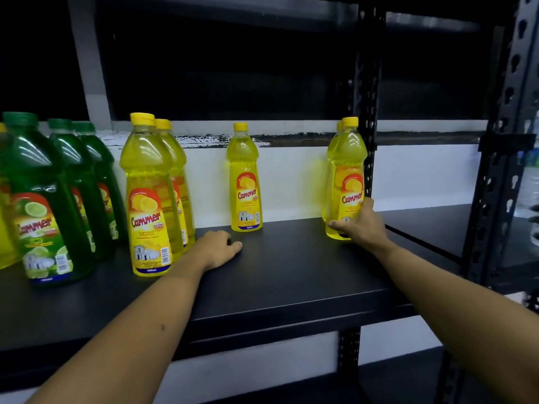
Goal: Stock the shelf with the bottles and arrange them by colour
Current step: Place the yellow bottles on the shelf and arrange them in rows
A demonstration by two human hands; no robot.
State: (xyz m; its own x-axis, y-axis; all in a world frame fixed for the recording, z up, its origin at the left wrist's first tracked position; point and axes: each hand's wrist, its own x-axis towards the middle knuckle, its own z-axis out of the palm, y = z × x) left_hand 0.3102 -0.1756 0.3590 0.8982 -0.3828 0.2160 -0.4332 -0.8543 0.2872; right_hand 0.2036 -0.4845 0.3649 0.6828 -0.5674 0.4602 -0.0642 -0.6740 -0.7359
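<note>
Two hands are working the dark shelf [291, 272]: the right hand [360, 225] is wrapping around the base of a yellow bottle [347, 176] standing by the post [368, 112], while the left hand [217, 249] is resting loosely curled, empty, beside the yellow row [151, 199]; green bottles [43, 199] are standing far left.

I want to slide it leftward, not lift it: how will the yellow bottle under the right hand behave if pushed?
The yellow bottle looks full, so probably heavy. Tall and narrow, it may tip if pushed high. The right hand sits low, which should help.
</note>
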